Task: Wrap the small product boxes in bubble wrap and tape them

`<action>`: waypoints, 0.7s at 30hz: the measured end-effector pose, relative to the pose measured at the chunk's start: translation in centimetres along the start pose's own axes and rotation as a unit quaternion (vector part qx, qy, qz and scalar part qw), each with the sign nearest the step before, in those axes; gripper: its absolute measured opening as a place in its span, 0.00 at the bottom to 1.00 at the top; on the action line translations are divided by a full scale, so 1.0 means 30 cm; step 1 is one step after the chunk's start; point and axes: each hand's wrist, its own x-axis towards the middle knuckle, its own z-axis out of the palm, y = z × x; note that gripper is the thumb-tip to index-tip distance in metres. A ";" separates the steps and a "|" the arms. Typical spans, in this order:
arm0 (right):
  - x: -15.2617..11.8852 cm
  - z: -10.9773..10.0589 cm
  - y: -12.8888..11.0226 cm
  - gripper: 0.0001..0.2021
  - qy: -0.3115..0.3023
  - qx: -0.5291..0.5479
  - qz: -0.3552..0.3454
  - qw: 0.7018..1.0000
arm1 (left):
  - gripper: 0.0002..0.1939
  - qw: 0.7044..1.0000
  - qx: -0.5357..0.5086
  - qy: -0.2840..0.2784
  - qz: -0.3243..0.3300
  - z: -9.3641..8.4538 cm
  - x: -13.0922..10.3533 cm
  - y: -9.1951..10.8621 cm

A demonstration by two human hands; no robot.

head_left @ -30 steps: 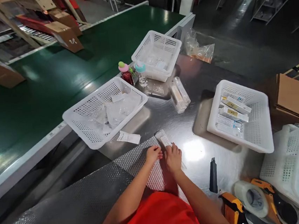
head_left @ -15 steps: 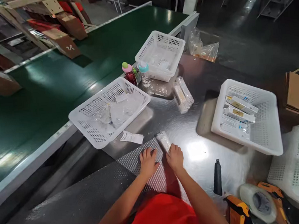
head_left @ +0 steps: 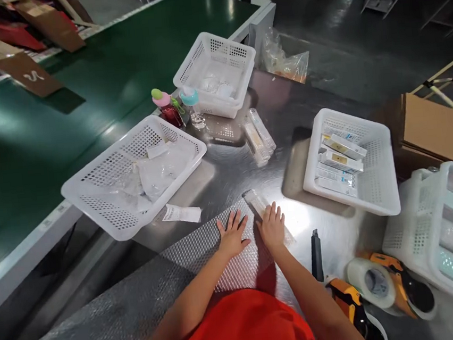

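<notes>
My left hand [head_left: 233, 235] lies with spread fingers on a long sheet of bubble wrap [head_left: 202, 247] that trails off to the lower left. Beside it, my right hand [head_left: 272, 226] rests flat with fingers apart on a narrow package wrapped in bubble wrap [head_left: 257, 201], at the sheet's right edge; part of the package is hidden under the hand. Two similar wrapped boxes [head_left: 258, 135] lie farther back on the metal table. A printed paper slip [head_left: 182, 213] sits left of my left hand. A black box cutter [head_left: 316, 255] lies right of my right forearm.
White baskets stand at left [head_left: 93, 204], back [head_left: 185, 70] and right [head_left: 387, 176]; the right one holds small boxes [head_left: 341, 159]. Two drink bottles [head_left: 194, 111] stand between the left and back baskets. Tape dispensers [head_left: 371, 281] lie lower right. A green conveyor [head_left: 121, 73] runs along the left.
My right hand has gone from curled around the wrapped package to flat on it, and the package lies more slanted. My left fingers have spread. The camera view has shifted to the right.
</notes>
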 end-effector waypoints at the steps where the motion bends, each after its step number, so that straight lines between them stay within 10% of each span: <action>1: -0.011 -0.001 -0.012 0.28 -0.003 0.005 -0.006 1.000 | 0.42 1.000 0.001 0.002 0.000 0.001 0.000 -0.002; 15: -0.020 -0.039 -0.070 0.18 -0.032 0.033 0.016 0.999 | 0.39 0.999 0.048 -0.017 0.001 -0.068 -0.035 0.094; 21: -0.143 -0.091 0.197 0.21 0.088 0.120 0.162 0.976 | 0.31 0.998 0.052 0.011 0.013 -0.069 -0.023 0.068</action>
